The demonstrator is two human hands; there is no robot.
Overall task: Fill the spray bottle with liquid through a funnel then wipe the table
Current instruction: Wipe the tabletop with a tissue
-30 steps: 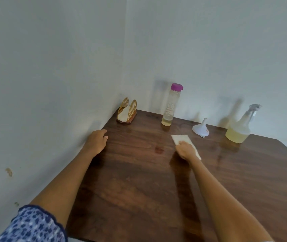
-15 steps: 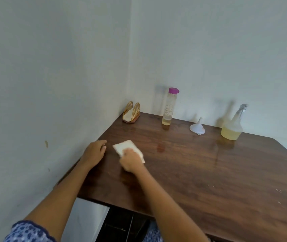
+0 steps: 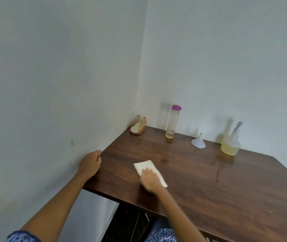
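Observation:
My right hand [image 3: 150,179] presses flat on a white tissue [image 3: 145,166] lying on the dark wooden table [image 3: 209,186]. My left hand [image 3: 90,164] rests on the table's left edge by the wall, holding nothing. At the back right stands the spray bottle [image 3: 231,143] with yellowish liquid in its lower part. A white funnel [image 3: 198,142] sits mouth down to its left. Further left stands a clear bottle with a purple cap [image 3: 172,122], a little liquid at its bottom.
A golden napkin holder [image 3: 138,125] with white napkins sits in the back left corner. White walls close the table on the left and the back. A small wet spot [image 3: 163,160] shows right of the tissue. Dark table legs [image 3: 132,222] show below the near edge.
My right hand swept the tissue from mid-table to the left, then back rightward a little. The camera view rose and pulled back. My left hand stayed on the edge.

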